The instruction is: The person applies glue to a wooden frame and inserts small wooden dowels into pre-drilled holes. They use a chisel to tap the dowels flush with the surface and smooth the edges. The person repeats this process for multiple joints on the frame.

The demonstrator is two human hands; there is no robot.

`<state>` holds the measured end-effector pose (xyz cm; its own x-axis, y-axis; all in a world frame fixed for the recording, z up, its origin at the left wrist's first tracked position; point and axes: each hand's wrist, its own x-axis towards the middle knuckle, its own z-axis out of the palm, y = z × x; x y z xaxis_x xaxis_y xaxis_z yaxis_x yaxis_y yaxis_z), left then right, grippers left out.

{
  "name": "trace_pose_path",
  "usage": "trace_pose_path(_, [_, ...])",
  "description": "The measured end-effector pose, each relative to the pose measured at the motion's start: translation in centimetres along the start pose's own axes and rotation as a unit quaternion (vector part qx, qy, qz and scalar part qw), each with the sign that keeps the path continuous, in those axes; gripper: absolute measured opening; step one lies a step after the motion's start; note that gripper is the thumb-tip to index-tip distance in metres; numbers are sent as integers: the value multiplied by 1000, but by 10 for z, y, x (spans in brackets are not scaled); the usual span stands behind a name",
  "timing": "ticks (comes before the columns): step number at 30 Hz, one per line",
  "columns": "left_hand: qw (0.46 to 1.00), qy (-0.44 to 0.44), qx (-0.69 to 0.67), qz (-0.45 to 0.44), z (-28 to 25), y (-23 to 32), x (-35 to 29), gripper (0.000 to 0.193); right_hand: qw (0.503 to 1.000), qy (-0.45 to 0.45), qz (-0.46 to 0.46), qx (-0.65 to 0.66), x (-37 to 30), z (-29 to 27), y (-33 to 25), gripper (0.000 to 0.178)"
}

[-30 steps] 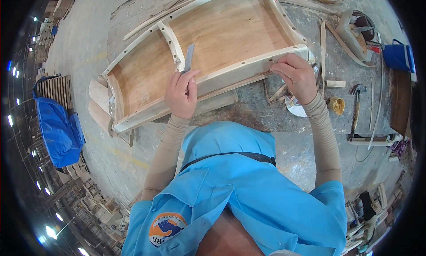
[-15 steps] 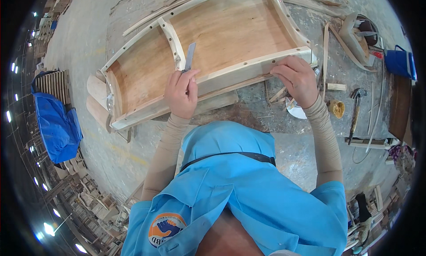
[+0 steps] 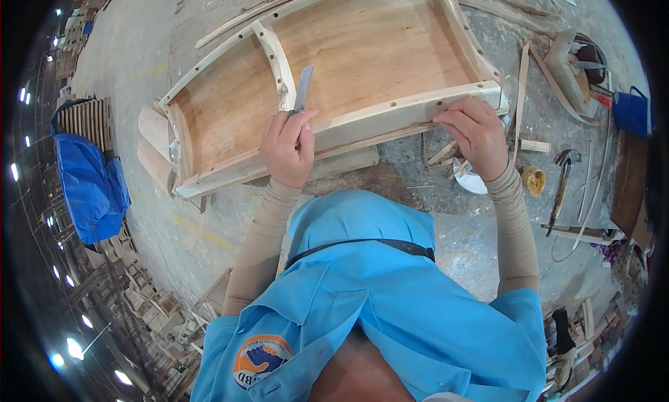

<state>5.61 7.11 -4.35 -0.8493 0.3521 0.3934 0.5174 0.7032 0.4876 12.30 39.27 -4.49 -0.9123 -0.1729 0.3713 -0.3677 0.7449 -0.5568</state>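
Note:
A curved wooden frame (image 3: 376, 110) with a thin panel inside and dark round holes along its rails lies in front of me. My left hand (image 3: 289, 151), at the near rail, is closed round a tool with a narrow flat metal blade (image 3: 303, 88); the fingers hide its grip. The blade points away from me over the panel, beside the frame's cross rail (image 3: 274, 60). Near the right end of the same rail, my right hand (image 3: 477, 137) has its fingertips pinched together against the wood's face. Whatever is between those fingertips is too small to make out.
Right of the frame lie a hammer (image 3: 562, 186), a small tub of yellowish paste (image 3: 534, 181), a white disc (image 3: 469, 179) and wood offcuts (image 3: 535, 145). A blue bucket (image 3: 631, 112) stands farther right. Blue sheeting (image 3: 89, 189) and stacked slats (image 3: 87, 130) are at the left.
The right hand has shifted slightly right and down in the picture, along with the frame's right end and the things beside it. The left hand keeps its grip on the bladed tool.

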Motion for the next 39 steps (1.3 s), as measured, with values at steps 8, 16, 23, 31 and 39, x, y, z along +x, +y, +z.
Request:
trace_pose_path(8, [1000, 6, -2, 4, 1, -1, -1, 26, 999, 7, 36, -2, -7, -5, 0, 11])
trace_pose_path(16, [1000, -8, -6, 9, 0, -1, 0, 21, 999, 20, 48, -3, -5, 0, -3, 12])
trace_pose_path(23, [1000, -5, -6, 7, 1, -3, -1, 26, 998, 19, 54, 9, -5, 1, -3, 14])
trace_pose_path(31, [1000, -5, -5, 8, 0, -1, 0, 24, 996, 24, 82, 38, -7, 2, -4, 15])
trace_pose_path(39, [1000, -6, 5, 5, 0, -2, -1, 26, 998, 14, 59, 13, -4, 1, -4, 16])
